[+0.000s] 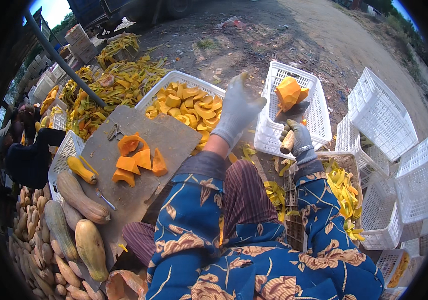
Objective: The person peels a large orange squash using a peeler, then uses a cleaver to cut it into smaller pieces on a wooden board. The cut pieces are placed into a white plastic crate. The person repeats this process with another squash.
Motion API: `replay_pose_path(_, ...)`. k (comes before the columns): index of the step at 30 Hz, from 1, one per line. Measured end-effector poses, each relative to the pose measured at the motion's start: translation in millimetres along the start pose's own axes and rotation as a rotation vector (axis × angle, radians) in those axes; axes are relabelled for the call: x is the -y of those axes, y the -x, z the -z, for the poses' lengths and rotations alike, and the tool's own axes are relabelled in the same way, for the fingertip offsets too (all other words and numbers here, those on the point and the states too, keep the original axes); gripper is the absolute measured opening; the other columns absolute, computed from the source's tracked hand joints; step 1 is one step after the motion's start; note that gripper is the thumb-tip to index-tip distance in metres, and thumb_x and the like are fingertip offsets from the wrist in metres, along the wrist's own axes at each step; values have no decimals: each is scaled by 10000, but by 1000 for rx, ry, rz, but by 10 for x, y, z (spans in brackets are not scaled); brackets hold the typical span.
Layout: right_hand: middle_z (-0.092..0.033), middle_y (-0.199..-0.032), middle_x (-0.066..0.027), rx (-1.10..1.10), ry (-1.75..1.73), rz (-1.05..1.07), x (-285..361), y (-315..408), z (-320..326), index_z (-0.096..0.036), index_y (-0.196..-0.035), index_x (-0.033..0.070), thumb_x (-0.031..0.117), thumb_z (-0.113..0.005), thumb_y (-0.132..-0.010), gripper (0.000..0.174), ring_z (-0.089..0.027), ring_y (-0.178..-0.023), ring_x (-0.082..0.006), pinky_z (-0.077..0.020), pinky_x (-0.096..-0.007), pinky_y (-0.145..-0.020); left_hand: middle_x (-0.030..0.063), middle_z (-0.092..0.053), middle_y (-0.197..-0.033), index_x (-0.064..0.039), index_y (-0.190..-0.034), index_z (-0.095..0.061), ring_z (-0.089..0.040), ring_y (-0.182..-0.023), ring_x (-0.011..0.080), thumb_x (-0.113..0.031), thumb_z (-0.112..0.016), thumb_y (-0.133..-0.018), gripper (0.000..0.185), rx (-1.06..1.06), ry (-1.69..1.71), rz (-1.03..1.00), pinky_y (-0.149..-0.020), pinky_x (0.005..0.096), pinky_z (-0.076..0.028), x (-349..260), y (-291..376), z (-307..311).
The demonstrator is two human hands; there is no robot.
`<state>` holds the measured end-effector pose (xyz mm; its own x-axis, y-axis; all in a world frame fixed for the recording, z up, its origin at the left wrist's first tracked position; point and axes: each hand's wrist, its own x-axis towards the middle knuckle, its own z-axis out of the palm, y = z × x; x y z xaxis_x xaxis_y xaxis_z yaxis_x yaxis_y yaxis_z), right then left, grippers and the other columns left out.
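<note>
My left hand, in a pale work glove, is raised over the right edge of a white crate of cut pumpkin pieces, its fingers spread and nothing in them. My right hand, also gloved, grips the wooden handle of a broad-bladed knife. The blade reaches over another white plastic crate, next to peeled orange pumpkin chunks. Several cut orange pieces lie on a worn board at my left, with a peeler above them and a spoon below.
Unpeeled long squashes lie at the board's lower left beside a large pile. Peelings are heaped behind the board. Stacked white crates stand at the right, near a crate of peelings. People are at far left.
</note>
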<state>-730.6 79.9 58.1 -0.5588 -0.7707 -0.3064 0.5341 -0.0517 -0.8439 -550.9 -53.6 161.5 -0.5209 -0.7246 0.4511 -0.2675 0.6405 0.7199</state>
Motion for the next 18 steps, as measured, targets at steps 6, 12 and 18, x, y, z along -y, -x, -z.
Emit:
replay_pose_path(6,-543,-718,-40,-169,-47,-101,-432,-43,575,-536,-885,51,178,-555,-985,163,-553,-554,-173,-522,-332,-493,234,-467,-1420,43,-1422,-421,-479,-1321,315,-214,-774,-790,768,-118,-32,371,-1101,383,-383,1071,1018,576)
replay_pose_path(12,-547,-709,-48,122,159,-173,-560,248,-567,-531,-982,37,210,-582,-970,181,-577,-536,-182,-539,-337,-482,219,-514,-1348,56,-1371,-466,-514,-1269,321,-126,-769,-762,704,-536,-110,570,-1073,373,-409,2107,2257,1628)
replay_pose_path(18,-544,-714,-31,526,155,-259,-904,475,-1654,-526,-1000,67,179,-582,-965,129,-553,-514,-130,-515,-271,-476,206,-508,-1353,-9,-1365,-484,-485,-1269,372,-145,-832,-671,788,-525,-561,639,-1077,413,-402,2261,2771,2179)
